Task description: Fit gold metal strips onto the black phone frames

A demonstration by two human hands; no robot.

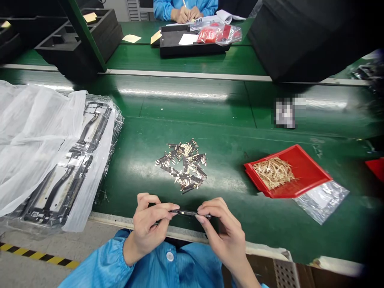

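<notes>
Both of my hands hold a dark phone frame point(188, 213), seen edge-on, just above the front edge of the green bench. My left hand point(153, 220) pinches its left end between thumb and fingers. At the other end, my right hand point(223, 228) is closed on it in the same way. A small pale spot shows on the edge between the hands. Beyond them lies a loose pile of small black and gold strips point(184, 164). To the right, a red scoop-like tray point(309, 172) contains thin beige strips point(273, 172).
Clear plastic trays of phone frames point(57, 188) stand at the left, partly under white sheeting point(36, 132). A clear bag point(322, 200) lies by the red tray. Across the bench are a black tray point(192, 49), black bins point(78, 36) and another person's hands point(187, 15).
</notes>
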